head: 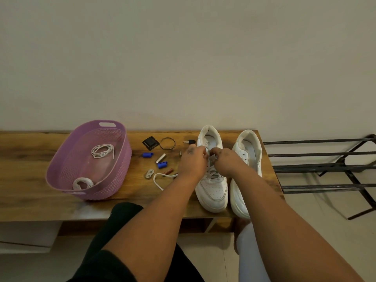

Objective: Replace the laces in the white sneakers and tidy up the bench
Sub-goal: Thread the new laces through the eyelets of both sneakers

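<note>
Sat before the long wooden bench (30, 208) with both bare forearms reaching over its near edge. Found, nearest on the right, two white leather low-top sneakers side by side, toes toward the sitter: the left-hand sneaker (213, 190) half laced with a grey flat lace (212, 174), the right-hand sneaker (247, 159) bare of lace, its toe overhanging the near edge. Met over the upper eyelets of the laced shoe: left hand (193, 159) curled and pinching the lace from its side, right hand (223, 157) curled likewise, pinching the lace end close to the tongue; exact eyelet hidden behind the fingers. Judged as threading or pulling through the top rows. Best done by keeping the lace flat and untwisted, drawing both ends to even length, steadying the shoe against the bench so as not to nudge its neighbour further off the edge. Left loose just beside the left wrist: a white flat shoelace (160, 180), curled on the wood. Scattered beyond that, small clutter for later tidying: two blue plastic clips (161, 164), a silver metal cylinder (160, 158), a black square piece (150, 142), a twisted metal ring (167, 143). Stood well apart at the left: a purple woven-pattern plastic basket (61, 167) holding two coiled white laces (102, 151).
</note>
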